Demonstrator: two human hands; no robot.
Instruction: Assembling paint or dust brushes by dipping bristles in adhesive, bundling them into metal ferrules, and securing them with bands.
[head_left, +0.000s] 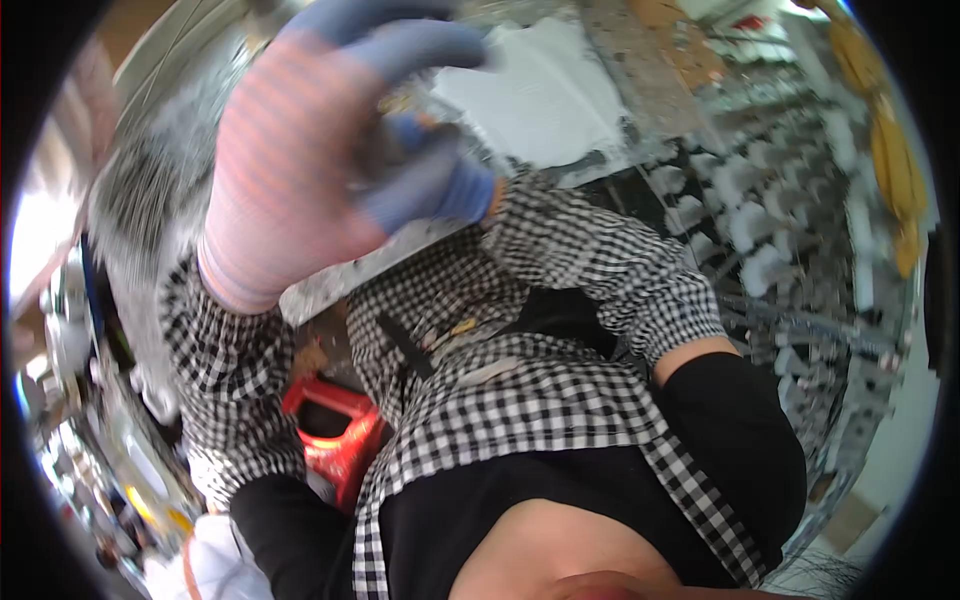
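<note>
My left hand [290,160] is raised close to the camera in a pink-and-orange striped glove with blue fingers. Its blurred fingers curve to the right, apart from each other, and nothing shows in them. Behind and below it is my right hand [455,188] in a blue glove, partly covered by the left; its fingers are hidden. Just beyond both hands lies a white, flat, sheet-like piece [545,90] with rough, dark-flecked edges on a worktop. A pale slab edge [350,272] runs under my hands, above my checked apron [520,400].
Grey bristly or streaked material [150,200] stands at the left. A red plastic container with a handle [345,440] is low beside my left arm. Many small white pieces [750,225] sit in dark rows at the right. Yellow cloth-like things [890,160] hang at the far right.
</note>
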